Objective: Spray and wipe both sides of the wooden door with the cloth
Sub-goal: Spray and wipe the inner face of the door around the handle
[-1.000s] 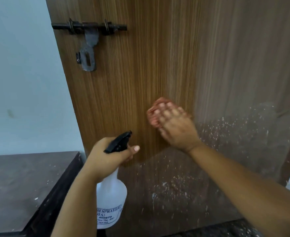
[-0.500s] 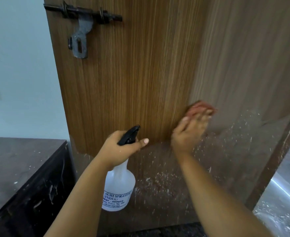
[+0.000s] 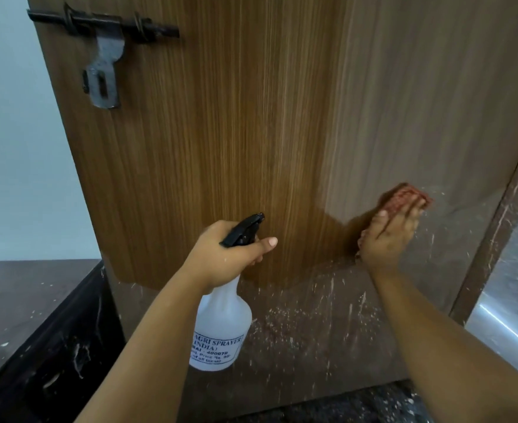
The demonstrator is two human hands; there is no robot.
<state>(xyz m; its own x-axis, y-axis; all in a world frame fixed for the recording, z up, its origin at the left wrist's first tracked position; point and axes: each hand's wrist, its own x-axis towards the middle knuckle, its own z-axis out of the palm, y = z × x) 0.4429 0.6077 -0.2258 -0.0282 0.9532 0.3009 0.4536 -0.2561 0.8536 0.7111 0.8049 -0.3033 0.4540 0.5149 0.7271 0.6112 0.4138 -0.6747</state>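
Currently, step: the wooden door (image 3: 251, 148) is being wiped; the speckled band below the right hand (image 3: 387, 239) is judged next.
Left hand (image 3: 221, 261): clenched round the spray bottle (image 3: 221, 328), held upright beside the door.
Right hand: fingers flat, the cloth (image 3: 404, 198) pressed beneath them against the door.
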